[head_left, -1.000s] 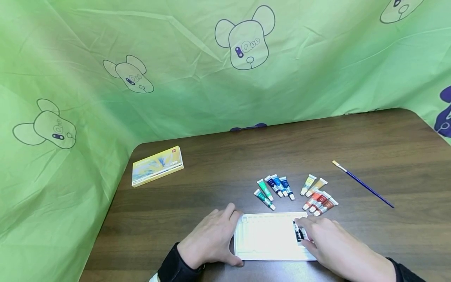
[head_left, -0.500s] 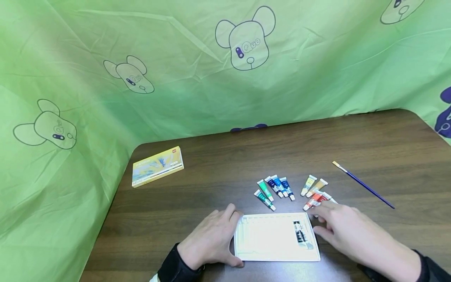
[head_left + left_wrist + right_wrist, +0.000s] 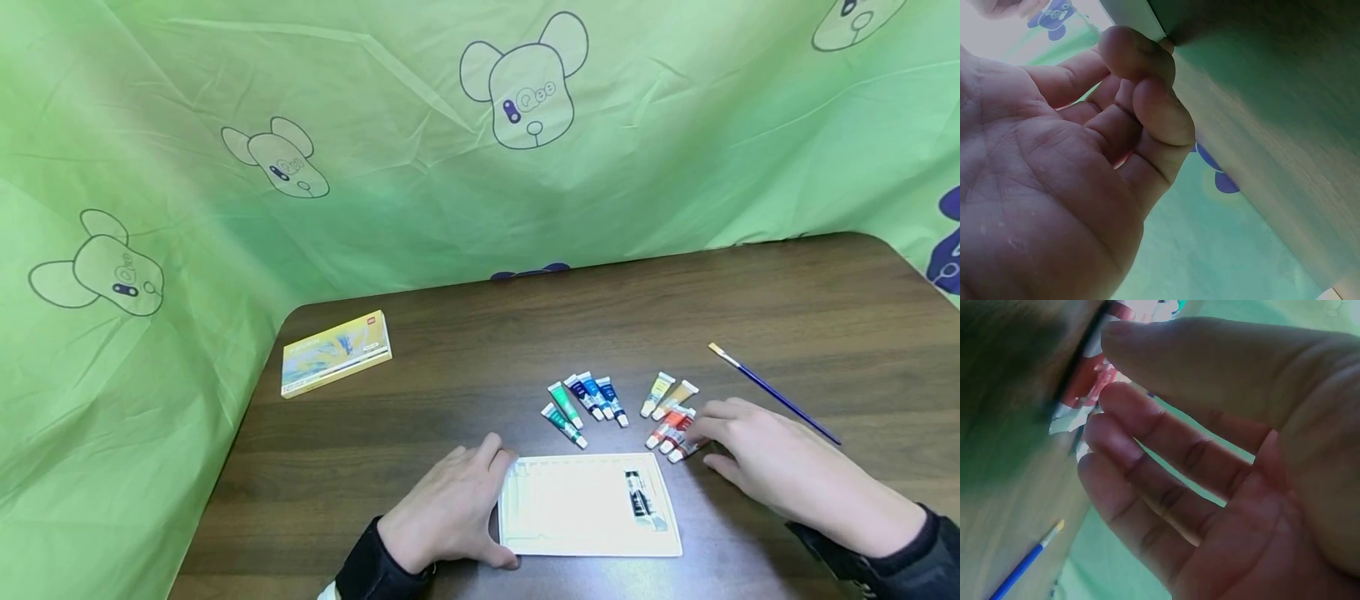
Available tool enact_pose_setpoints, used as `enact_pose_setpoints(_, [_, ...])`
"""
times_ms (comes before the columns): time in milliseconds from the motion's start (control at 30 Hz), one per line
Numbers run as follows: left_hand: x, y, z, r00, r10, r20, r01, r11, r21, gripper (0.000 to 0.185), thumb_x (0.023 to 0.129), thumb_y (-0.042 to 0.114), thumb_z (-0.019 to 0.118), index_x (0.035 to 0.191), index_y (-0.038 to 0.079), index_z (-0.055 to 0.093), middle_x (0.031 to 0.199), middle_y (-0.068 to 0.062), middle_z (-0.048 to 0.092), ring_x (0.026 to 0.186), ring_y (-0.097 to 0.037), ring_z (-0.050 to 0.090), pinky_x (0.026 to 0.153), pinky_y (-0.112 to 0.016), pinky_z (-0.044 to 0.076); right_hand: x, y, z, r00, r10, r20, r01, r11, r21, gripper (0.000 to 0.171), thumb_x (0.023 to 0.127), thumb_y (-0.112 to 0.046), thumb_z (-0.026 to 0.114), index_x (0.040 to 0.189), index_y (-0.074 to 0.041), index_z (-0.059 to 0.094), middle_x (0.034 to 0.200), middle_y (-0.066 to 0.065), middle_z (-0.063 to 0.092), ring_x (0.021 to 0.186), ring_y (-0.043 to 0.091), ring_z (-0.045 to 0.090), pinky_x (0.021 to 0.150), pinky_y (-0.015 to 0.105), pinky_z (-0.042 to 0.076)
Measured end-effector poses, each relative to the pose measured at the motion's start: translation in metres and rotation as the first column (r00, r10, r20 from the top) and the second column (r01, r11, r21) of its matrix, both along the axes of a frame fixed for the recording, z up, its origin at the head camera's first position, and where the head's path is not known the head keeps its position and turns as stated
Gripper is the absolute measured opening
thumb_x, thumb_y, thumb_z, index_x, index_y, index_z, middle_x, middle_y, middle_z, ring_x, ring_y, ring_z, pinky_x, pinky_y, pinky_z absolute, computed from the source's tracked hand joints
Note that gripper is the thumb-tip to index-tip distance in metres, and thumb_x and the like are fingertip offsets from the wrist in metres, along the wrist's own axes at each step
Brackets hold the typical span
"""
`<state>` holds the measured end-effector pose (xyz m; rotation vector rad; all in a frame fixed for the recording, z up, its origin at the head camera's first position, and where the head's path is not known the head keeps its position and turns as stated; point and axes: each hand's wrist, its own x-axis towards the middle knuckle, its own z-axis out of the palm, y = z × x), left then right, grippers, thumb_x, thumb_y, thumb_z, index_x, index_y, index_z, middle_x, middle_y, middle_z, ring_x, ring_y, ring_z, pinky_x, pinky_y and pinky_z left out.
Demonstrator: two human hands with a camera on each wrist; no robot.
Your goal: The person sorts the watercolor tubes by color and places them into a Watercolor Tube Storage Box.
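Observation:
A shallow white plastic tray [image 3: 570,508] lies near the table's front, with a black paint tube [image 3: 638,493] in its right end. My left hand [image 3: 450,508] holds the tray's left end, thumb at the near corner and fingers at the far one. In the left wrist view the left fingers [image 3: 1154,112] are bent beside the tray's pale wall [image 3: 1138,19]. My right hand [image 3: 772,458] reaches over the brownish-red paint tube [image 3: 684,451], its fingertips covering that tube's end. The right wrist view shows thumb and fingers parted beside a red tube [image 3: 1082,381]; contact is unclear.
Red and orange tubes [image 3: 665,427] lie beside that tube, with yellow ones [image 3: 657,394] behind. Several blue and green tubes [image 3: 588,396] lie farther left. A blue-handled paintbrush [image 3: 780,396] is at the right, and a yellow box [image 3: 336,354] at the back left.
My right hand has left the black tube in the tray and moved right and away from me to the red tubes. The left hand and tray stay put.

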<state>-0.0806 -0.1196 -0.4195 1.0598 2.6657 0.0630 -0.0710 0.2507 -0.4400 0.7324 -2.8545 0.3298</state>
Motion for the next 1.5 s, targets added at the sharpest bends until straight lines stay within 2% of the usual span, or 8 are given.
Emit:
enact_pose_setpoints(100, [-0.001, 0.000, 0.001, 1.000, 0.003, 0.008, -0.003, 1.000, 0.002, 0.096, 0.064, 0.065, 0.094, 0.137, 0.015, 0.057, 0.109, 0.006, 0.051, 0.087, -0.007, 0.046, 0.083, -0.023, 0.045, -0.003, 0.000, -0.002, 0.999, 0.033, -0.034, -0.033, 0.999, -0.004, 0.035, 0.067, -0.007, 0.095, 0.087, -0.028, 0.076, 0.093, -0.014, 0.069, 0.085, 0.013, 0.068, 0.073, 0.036, 0.057])
enact_pose_setpoints(300, [-0.002, 0.001, 0.002, 1.000, 0.006, 0.013, -0.006, 1.000, 0.001, 0.096, 0.065, 0.065, 0.094, 0.138, 0.014, 0.057, 0.109, 0.006, 0.052, 0.088, -0.007, 0.047, 0.084, -0.023, 0.046, -0.006, 0.003, -0.001, 0.999, 0.024, 0.024, -0.025, 1.000, 0.018, 0.032, 0.072, -0.009, 0.093, 0.084, -0.031, 0.073, 0.091, -0.017, 0.067, 0.083, 0.009, 0.064, 0.071, 0.034, 0.055])
enact_pose_setpoints(500, [-0.001, 0.001, 0.001, 1.000, 0.009, 0.009, -0.009, 1.000, 0.002, 0.095, 0.065, 0.065, 0.094, 0.136, 0.015, 0.057, 0.109, 0.006, 0.052, 0.087, -0.007, 0.047, 0.083, -0.023, 0.046, -0.007, 0.002, 0.001, 0.999, 0.019, 0.034, -0.020, 0.999, 0.035, 0.036, 0.074, -0.010, 0.092, 0.075, -0.035, 0.066, 0.085, -0.021, 0.062, 0.076, 0.001, 0.057, 0.064, 0.030, 0.050])
enact_pose_setpoints(667, [-0.001, 0.000, 0.001, 1.000, 0.006, -0.003, -0.006, 1.000, 0.002, 0.095, 0.064, 0.066, 0.094, 0.135, 0.015, 0.057, 0.109, 0.006, 0.052, 0.086, -0.007, 0.047, 0.082, -0.023, 0.045, -0.004, 0.000, 0.004, 0.994, -0.044, 0.099, 0.039, 0.998, 0.050, 0.033, 0.076, -0.015, 0.092, 0.076, -0.034, 0.066, 0.079, -0.022, 0.059, 0.068, -0.002, 0.049, 0.059, 0.027, 0.042])
enact_pose_setpoints(800, [-0.001, -0.001, 0.000, 1.000, -0.003, -0.006, 0.003, 1.000, -0.006, 0.095, 0.064, 0.067, 0.093, 0.135, 0.015, 0.057, 0.109, 0.006, 0.052, 0.085, -0.007, 0.046, 0.081, -0.022, 0.044, 0.000, -0.002, 0.005, 0.984, -0.098, 0.146, 0.091, 0.994, 0.056, 0.036, 0.078, -0.017, 0.091, 0.075, -0.035, 0.060, 0.070, -0.022, 0.048, 0.063, -0.002, 0.038, 0.056, 0.025, 0.032])
enact_pose_setpoints(900, [-0.001, -0.001, 0.000, 1.000, 0.009, 0.024, -0.008, 1.000, -0.005, 0.096, 0.065, 0.067, 0.092, 0.138, 0.015, 0.057, 0.110, 0.006, 0.052, 0.087, -0.007, 0.047, 0.083, -0.022, 0.044, 0.001, -0.003, 0.005, 0.977, -0.120, 0.177, 0.112, 0.992, 0.054, 0.036, 0.079, -0.017, 0.090, 0.074, -0.035, 0.059, 0.068, -0.020, 0.043, 0.062, -0.001, 0.036, 0.056, 0.024, 0.029])
enact_pose_setpoints(1133, [-0.001, -0.002, 0.000, 0.997, 0.026, 0.075, -0.027, 1.000, 0.010, 0.097, 0.066, 0.066, 0.093, 0.141, 0.016, 0.056, 0.111, 0.007, 0.052, 0.089, -0.007, 0.047, 0.085, -0.023, 0.044, 0.005, 0.000, 0.004, 0.970, -0.081, 0.229, 0.075, 0.997, 0.036, 0.037, 0.082, -0.018, 0.089, 0.072, -0.035, 0.057, 0.067, -0.021, 0.043, 0.062, -0.004, 0.036, 0.056, 0.022, 0.031])
enact_pose_setpoints(1500, [-0.001, -0.002, 0.001, 0.999, 0.010, 0.048, -0.011, 1.000, 0.014, 0.097, 0.066, 0.067, 0.092, 0.140, 0.017, 0.056, 0.110, 0.008, 0.052, 0.089, -0.006, 0.046, 0.085, -0.022, 0.044, 0.010, -0.001, 0.003, 0.974, -0.064, 0.218, 0.060, 0.998, 0.025, 0.039, 0.080, -0.017, 0.090, 0.074, -0.036, 0.056, 0.067, -0.023, 0.041, 0.062, -0.006, 0.034, 0.056, 0.022, 0.029])
